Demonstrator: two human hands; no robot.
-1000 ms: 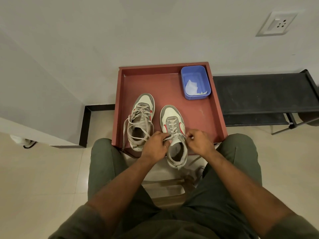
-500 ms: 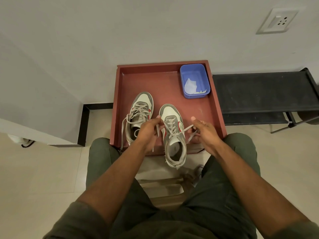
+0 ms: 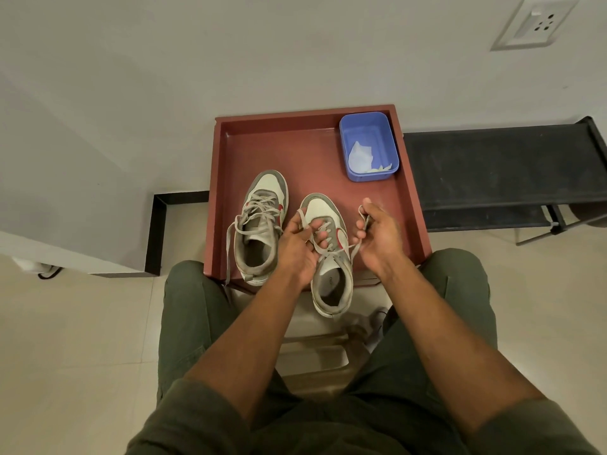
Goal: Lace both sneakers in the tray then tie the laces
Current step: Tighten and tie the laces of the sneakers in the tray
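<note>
Lacing is seen on the right-hand sneaker (image 3: pixel 328 254): it lies in the red tray (image 3: pixel 295 149), toe toward the wall, heel hanging over the tray's near edge. 1 lace end (image 3: pixel 303 220) is pinched in the left hand (image 3: pixel 297 244), fingers curled round it over the sneaker's tongue. The other lace end (image 3: pixel 361 215) is held in the right hand (image 3: pixel 377 234), looped over the fingers just right of the sneaker, with the strand running down to the top eyelets. Both grips are closed on lace; both hands are raised just above the tray floor.

The 2nd sneaker (image 3: pixel 259 228) is seen beside it on the left, fully in the tray, laced through the eyelets, with loose ends untied and 1 strand trailing over the tray's near edge. The 2 sneakers are close but not touching.

A blue tub (image 3: pixel 369 126) is placed in the tray's far right corner, with crumpled white plastic (image 3: pixel 361 157) inside. A black rack (image 3: pixel 502 165) is seen just right of the tray, and a wall socket (image 3: pixel 535 23) at top right. Green trousers (image 3: pixel 193 323) are seen on both knees, against the tray's near edge.
</note>
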